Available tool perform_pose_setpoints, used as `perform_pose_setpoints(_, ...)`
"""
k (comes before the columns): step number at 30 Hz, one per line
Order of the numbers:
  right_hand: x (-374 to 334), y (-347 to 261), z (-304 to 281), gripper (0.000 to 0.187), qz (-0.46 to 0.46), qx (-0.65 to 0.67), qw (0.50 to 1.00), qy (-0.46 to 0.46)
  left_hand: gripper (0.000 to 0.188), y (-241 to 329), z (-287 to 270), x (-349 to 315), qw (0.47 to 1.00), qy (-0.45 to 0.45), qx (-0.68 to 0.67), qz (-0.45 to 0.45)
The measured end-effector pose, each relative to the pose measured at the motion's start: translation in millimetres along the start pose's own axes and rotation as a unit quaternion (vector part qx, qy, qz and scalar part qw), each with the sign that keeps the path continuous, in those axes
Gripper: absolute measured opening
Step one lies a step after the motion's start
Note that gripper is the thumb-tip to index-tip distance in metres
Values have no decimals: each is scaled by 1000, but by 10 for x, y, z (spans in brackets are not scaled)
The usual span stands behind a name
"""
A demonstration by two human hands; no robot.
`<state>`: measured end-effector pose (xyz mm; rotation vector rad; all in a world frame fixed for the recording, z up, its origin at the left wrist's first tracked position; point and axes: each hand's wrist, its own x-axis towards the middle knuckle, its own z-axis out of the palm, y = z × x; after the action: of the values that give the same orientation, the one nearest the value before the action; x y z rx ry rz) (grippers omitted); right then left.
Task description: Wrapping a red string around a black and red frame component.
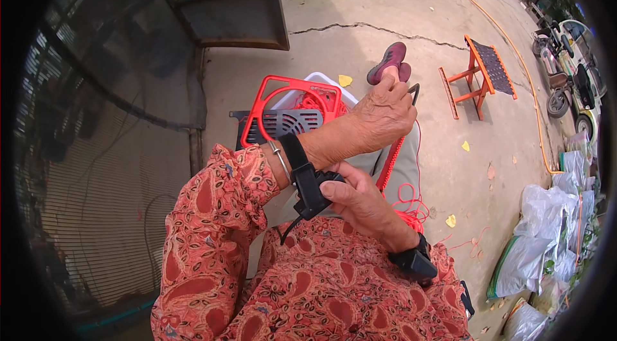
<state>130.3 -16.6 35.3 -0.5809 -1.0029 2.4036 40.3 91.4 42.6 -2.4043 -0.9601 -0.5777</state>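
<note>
My left hand [384, 111] is closed, knuckles up, beside a dark bent bar [415, 92]; whatever its fingers hold is hidden. Tightly wound red cord [391, 164] covers a length below that bar, by my knees. Around my left wrist sits a black strapped device [313, 194] with a short cable, next to a metal bangle [279, 156]. My right hand [367, 203] grips this device, thumb on its face and fingers partly hidden behind it. A second black device [416, 262] is strapped to my right wrist. Loose red cord [414, 214] lies beside my right hand.
Ahead are a red plastic frame [265, 93], a grey slotted plastic piece [292, 121] and a white tub [319, 77] holding red cord. An orange stool [479, 80] with dark woven seat stands right. Plastic bags [540, 232] line the right; a screen door [231, 16] stands left.
</note>
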Motion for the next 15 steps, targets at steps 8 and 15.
perform_pose_setpoints(8, -29, -96, 207, 41, 46, 126, 991, 14, 8, 61, 23, -105, 996, -15, 60, 70)
perform_pose_setpoints(15, -322, 17, -7, 38, 131, 99, 986, -8, 9, 390, 57, -363, 960, -93, -154, -214)
